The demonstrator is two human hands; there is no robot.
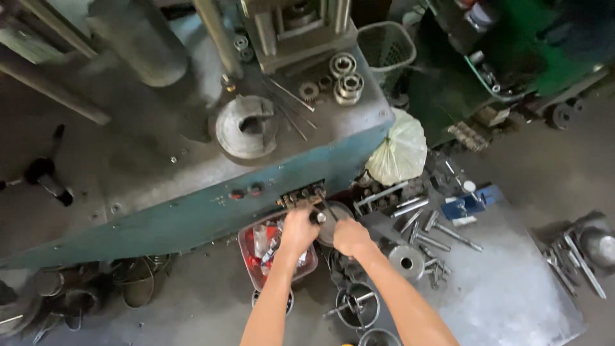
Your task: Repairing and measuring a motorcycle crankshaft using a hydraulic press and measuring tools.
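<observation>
**Two hands at the control levers on the front of a press**

Head view. The left hand (298, 229) and the right hand (350, 236) meet at a small bank of control levers (301, 196) set into the front edge of a blue-green machine body (192, 214), just right of two red buttons (246, 191). The left hand's fingers are curled around a black lever knob (316, 217), which shows between the two hands. The right hand is closed into a loose fist just beside that knob; whether it grips the lever shaft or only rests against it cannot be told.

Handling, as a judgement: the lever looks like rigid steel fixed at a pivot, so it should move only along its own arc and resist with some stiffness. The rounded knob is the natural place to take hold; it may be oily and slippery in this setting.

Surroundings. On the machine top lie a slotted metal disc (246, 126) and several bearings (346, 75). Below the hands stands a red tray of small parts (246, 253); to the right are a white plastic bag (398, 150) and loose steel bolts (435, 230) on a grey sheet.
</observation>
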